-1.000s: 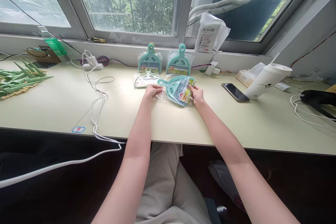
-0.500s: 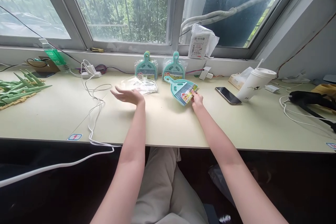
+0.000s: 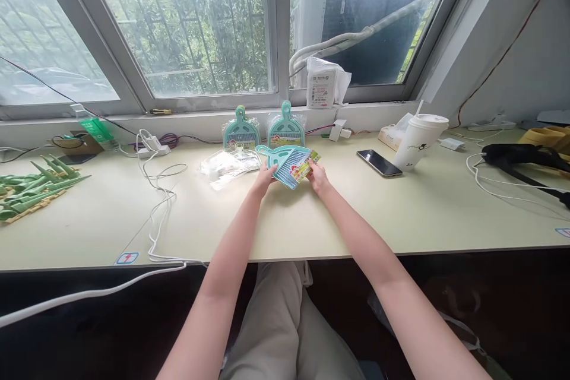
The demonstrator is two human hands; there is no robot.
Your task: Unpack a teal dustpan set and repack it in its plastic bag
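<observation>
My left hand (image 3: 266, 177): it holds the near left edge of the small teal dustpan set (image 3: 288, 164), fingers curled on it.
My right hand (image 3: 317, 175): it pinches the right end, where the bright paper card (image 3: 303, 165) is.
Dustpan set: it sits between my two hands, just above the worktop (image 3: 312, 219). Its long way runs left to right and a bit away from me. The handle points left and far, past my left hand. Both hands are just as close to it.
Card writing: too small for me to read.
Clear bags (image 3: 229, 164): empty and crumpled, lying left of my left hand.
Two more dustpan sets (image 3: 262, 129): wrapped and standing up just past my hands, against the wall under the window.
Phone (image 3: 379, 162) and white cup (image 3: 419, 141): far right of my right hand. The cup has a small dark mark I cannot read.
White packet (image 3: 324, 82): on the sill, far past my hands, with a label too small to read.
</observation>
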